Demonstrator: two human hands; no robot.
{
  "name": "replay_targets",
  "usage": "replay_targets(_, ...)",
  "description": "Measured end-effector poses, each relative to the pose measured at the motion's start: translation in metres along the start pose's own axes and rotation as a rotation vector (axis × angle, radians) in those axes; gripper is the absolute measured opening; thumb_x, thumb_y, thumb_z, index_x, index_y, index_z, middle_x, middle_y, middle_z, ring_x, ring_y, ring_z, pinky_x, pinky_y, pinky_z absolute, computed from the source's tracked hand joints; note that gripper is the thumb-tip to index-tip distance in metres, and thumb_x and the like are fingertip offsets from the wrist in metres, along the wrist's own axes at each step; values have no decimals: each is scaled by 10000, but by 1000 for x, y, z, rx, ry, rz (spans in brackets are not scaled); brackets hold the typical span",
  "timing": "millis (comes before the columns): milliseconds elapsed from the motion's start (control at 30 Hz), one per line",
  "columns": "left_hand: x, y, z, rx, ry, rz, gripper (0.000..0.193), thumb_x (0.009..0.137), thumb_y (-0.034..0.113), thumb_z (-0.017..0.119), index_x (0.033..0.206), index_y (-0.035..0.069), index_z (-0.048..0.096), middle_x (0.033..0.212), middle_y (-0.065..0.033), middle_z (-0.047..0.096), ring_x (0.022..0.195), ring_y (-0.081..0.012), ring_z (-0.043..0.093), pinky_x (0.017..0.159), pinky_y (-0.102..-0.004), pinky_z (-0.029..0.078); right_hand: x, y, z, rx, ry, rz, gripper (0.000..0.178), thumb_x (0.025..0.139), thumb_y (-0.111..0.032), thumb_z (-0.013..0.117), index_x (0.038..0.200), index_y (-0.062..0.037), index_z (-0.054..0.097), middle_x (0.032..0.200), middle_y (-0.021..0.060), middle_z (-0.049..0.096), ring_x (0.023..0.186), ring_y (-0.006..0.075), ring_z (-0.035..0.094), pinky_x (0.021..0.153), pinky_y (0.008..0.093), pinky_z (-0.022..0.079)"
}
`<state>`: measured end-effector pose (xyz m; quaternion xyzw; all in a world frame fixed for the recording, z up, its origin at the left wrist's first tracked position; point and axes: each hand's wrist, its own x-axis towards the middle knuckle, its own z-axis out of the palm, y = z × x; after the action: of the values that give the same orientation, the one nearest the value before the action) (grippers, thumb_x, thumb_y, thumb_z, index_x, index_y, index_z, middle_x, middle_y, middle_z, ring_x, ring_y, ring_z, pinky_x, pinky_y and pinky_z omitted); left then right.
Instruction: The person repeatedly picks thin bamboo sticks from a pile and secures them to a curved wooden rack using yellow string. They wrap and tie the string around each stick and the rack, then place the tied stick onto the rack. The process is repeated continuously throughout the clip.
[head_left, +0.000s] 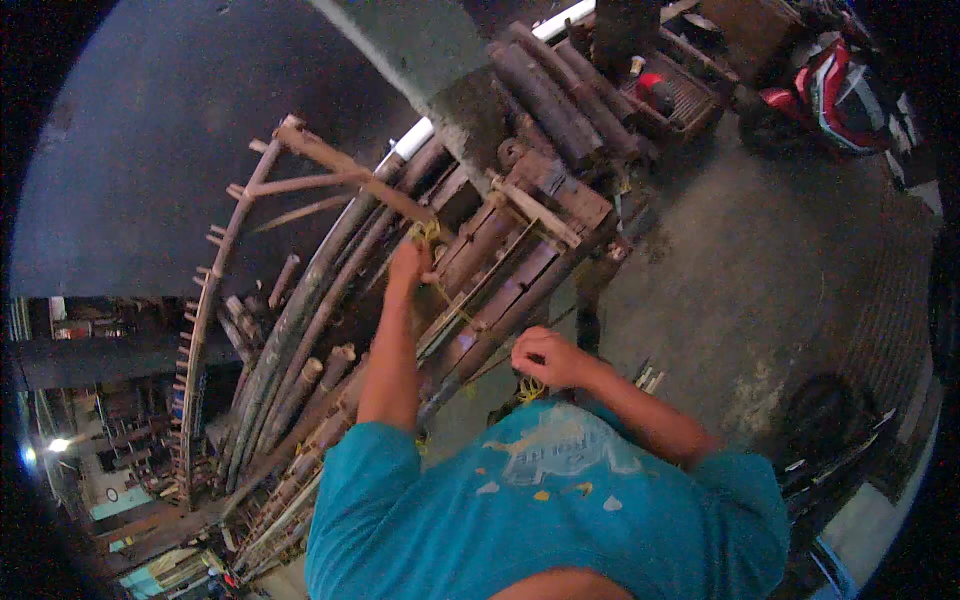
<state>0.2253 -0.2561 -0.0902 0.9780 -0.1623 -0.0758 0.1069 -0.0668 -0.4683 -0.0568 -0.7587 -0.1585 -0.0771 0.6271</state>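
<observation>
My left hand [404,264] reaches forward, its fingers closed on a yellow cord [427,232] bunched at the end of a wooden beam [395,197]. A thin strand runs from this hand down toward a long wooden frame [500,285] with brown, trough-like sections. Nearer my body, my right hand [548,358] is bent into a loose fist. What lies inside its fingers is hidden. More yellow cord [530,389] hangs in loops just below it, close to my shirt; I cannot tell whether the hand holds it.
A tall wooden upright with many short pegs [203,310] stands at the left. Bamboo poles [310,372] and thick logs [550,105] are piled behind the frame, by a concrete pillar [425,50]. A red and white motorcycle [835,100] stands far right on the concrete floor [755,250].
</observation>
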Motion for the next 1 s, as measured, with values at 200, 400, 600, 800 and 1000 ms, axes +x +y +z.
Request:
replay_targets(200,-19,163,-48,-210,-257,79,277,832,252,550,954,8,594,908,-183,642,886,-381,599,766,-450,467,2,60,-70,391,636,577,196,813,-248,524,888,-74,575,771,68,559,826,227,537,805,402,404)
replay_targets(400,-68,234,32,-296,199,-32,230,844,252,571,941,45,545,936,-168,602,848,-294,569,704,-386,404,103,-45,-71,693,784,190,254,849,-307,485,860,-80,599,840,71,557,893,200,507,930,345,328)
replay_targets(600,-67,228,13,-236,109,51,136,891,164,483,919,89,593,758,-145,638,748,-354,591,703,-441,353,232,34,-118,-940,-196,-61,469,896,-435,419,838,-24,637,829,141,605,772,274,556,767,389,430)
replay_targets(800,-65,211,47,-50,74,24,203,903,245,472,904,103,617,787,-151,638,759,-352,595,705,-429,355,208,-13,-149,38,-493,32,427,911,-383,422,797,-28,629,722,177,598,681,365,555,689,460,430)
replay_targets(1000,-53,228,15,-491,232,35,239,912,250,474,897,79,640,762,-84,640,684,-235,589,645,-385,394,19,39,-128,-382,-537,77,338,872,-267,500,639,-39,590,673,171,595,711,368,568,762,445,428)
